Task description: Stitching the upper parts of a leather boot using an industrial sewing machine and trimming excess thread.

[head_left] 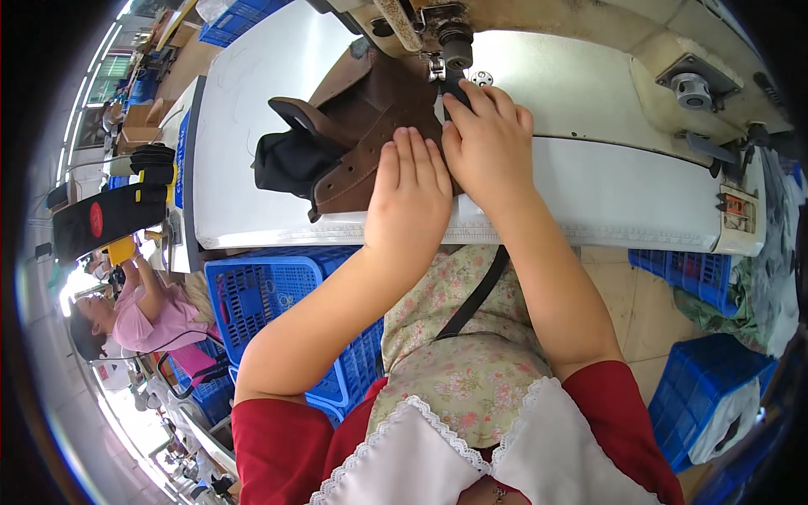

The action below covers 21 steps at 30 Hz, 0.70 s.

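A brown leather shoe upper (pixel 362 126) with a black lining lies on the white sewing table (pixel 589 194), under the presser foot (pixel 438 67) of a cream sewing machine (pixel 589 25). My left hand (pixel 410 189) lies flat on the leather, fingers together, pressing it down. My right hand (pixel 486 139) rests beside it on the leather's right edge, fingertips close to the needle area. Neither hand grips the piece; both press on it.
Blue plastic crates stand under the table at the left (pixel 269 295) and on the floor at the right (pixel 715 387). A black cover (pixel 105 217) sits at the table's left end. Another person in a pink top (pixel 147 316) works at the left.
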{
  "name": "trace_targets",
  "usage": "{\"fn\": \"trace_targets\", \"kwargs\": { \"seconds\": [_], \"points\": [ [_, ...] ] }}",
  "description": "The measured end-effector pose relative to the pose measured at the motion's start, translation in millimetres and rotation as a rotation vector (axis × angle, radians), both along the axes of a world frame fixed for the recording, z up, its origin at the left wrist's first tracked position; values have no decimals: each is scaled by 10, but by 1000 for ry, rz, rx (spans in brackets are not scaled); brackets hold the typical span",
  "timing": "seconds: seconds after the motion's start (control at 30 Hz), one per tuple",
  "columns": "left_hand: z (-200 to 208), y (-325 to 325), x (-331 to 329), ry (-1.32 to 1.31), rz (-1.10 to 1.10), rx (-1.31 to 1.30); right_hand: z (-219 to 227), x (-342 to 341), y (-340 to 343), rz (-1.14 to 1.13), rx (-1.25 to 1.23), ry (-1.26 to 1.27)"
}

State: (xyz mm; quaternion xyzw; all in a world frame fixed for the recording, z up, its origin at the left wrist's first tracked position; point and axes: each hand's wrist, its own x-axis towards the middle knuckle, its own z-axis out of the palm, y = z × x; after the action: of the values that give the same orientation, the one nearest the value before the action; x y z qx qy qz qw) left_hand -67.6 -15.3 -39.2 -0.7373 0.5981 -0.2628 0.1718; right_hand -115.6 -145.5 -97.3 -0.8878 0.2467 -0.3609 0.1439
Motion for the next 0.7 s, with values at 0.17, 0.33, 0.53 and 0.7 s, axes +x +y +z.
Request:
{"fn": "trace_targets", "kwargs": {
  "seconds": [0.17,0.33,0.53,0.7],
  "points": [
    [10,39,106,87,-58,71,13,-1,6,21,5,17],
    [40,-51,99,71,-49,111,20,-80,-204,117,37,30],
    [-8,-80,146,103,-58,-50,91,-104,-297,217,96,159],
    [69,-96,175,51,-132,109,46,-116,-360,235,106,136]
  ]
}}
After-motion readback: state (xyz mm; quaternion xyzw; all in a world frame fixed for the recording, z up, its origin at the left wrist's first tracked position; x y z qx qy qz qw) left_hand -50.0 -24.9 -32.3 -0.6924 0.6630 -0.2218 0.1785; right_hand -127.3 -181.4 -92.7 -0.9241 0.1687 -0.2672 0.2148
